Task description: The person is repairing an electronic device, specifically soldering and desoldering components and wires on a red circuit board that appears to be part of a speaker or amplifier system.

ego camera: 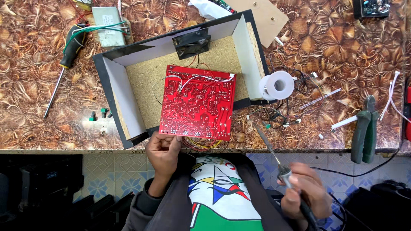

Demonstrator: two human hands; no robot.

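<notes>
The left hand (164,150) pinches the red circuit board's (198,102) near edge over the open-sided box (128,98); the right hand (302,188) grips a soldering iron (274,156). Solder spool (277,85), pliers (365,128) and screwdriver (64,64) lie around on the bench (334,47).

A three-walled box (128,92) with black edges, white inner walls and a chipboard floor sits mid-table, a small black fan (191,42) fixed to its far wall. Left of the box lie a black-handled screwdriver (64,68) and a grey metal case (109,25) trailing green and white wires. Right of the box stands a white solder spool (278,85), with green-handled pliers (364,130) further right near the table edge.
</notes>
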